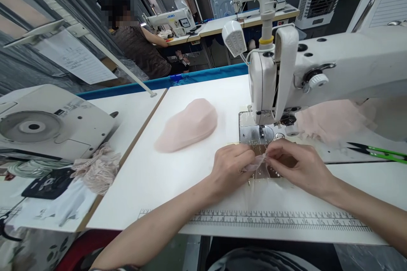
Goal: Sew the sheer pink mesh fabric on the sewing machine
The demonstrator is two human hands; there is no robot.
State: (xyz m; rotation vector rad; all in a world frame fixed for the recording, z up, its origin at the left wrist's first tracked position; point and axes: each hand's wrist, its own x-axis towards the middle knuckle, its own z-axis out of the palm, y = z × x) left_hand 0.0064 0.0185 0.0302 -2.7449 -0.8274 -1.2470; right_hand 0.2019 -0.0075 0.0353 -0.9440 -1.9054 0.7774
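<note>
A thin sheer strip of fabric (262, 169) is stretched between my two hands, just in front of the sewing machine's metal needle plate (246, 129). My left hand (233, 163) is closed around its left end. With thumb and forefinger, my right hand (297, 165) pinches the other side. Directly above stands the white sewing machine (270, 80), its presser foot (262, 132) a little behind my fingertips. To the left on the table lies a pale pink sheer fabric piece (190, 125). More pink fabric (333, 120) is bunched under the machine's arm.
Green-handled thread snips (378, 151) lie at the right. A printed ruler (241, 221) runs along the table's front edge. At the left are another machine (54, 120) and a bundle of pink cord (98, 169). Beyond the blue edging, a person (140, 46) sits at another sewing machine (171, 21).
</note>
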